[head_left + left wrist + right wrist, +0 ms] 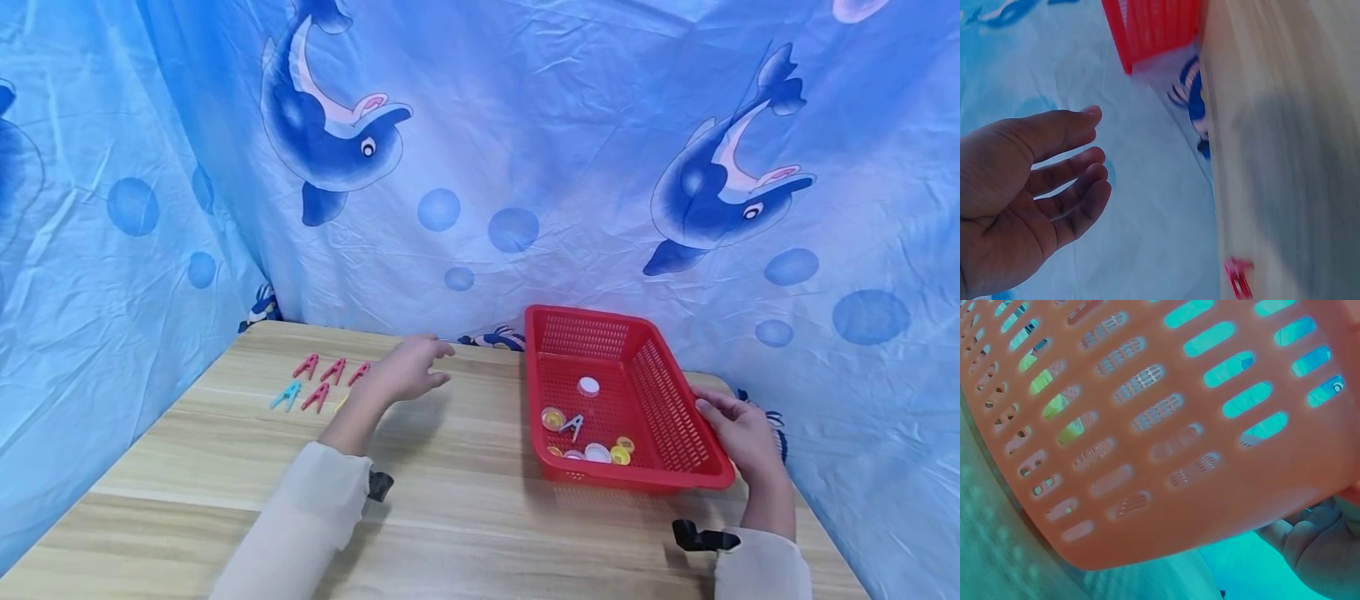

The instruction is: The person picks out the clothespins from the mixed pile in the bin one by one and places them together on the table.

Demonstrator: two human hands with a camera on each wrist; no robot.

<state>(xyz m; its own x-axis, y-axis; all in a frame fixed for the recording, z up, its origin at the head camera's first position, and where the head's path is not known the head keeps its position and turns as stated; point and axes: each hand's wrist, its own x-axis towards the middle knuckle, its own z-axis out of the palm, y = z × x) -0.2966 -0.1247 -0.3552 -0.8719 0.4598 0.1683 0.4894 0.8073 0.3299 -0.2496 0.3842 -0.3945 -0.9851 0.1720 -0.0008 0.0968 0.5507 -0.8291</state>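
Note:
My left hand (408, 369) is held over the table with fingers loosely spread and nothing in them. Beside it lie several red clothespins (310, 363), one light blue clothespin (288, 392) and a yellow piece (342, 403) half hidden by the forearm. In the left wrist view, the palm (1007, 194) and fingers are bare. My right hand (750, 433) grips the right rim of a red perforated basket (637, 479), thumb over the edge. A pale clothespin (576, 423), a white round cap (588, 386) and several white and yellow caps lie inside it.
The wooden table (465, 525) ends at a blue dolphin-print curtain (480, 158) behind and at both sides. The basket stands at the table's back right, near the curtain. Black wrist mounts (705, 537) stick out from the sleeves.

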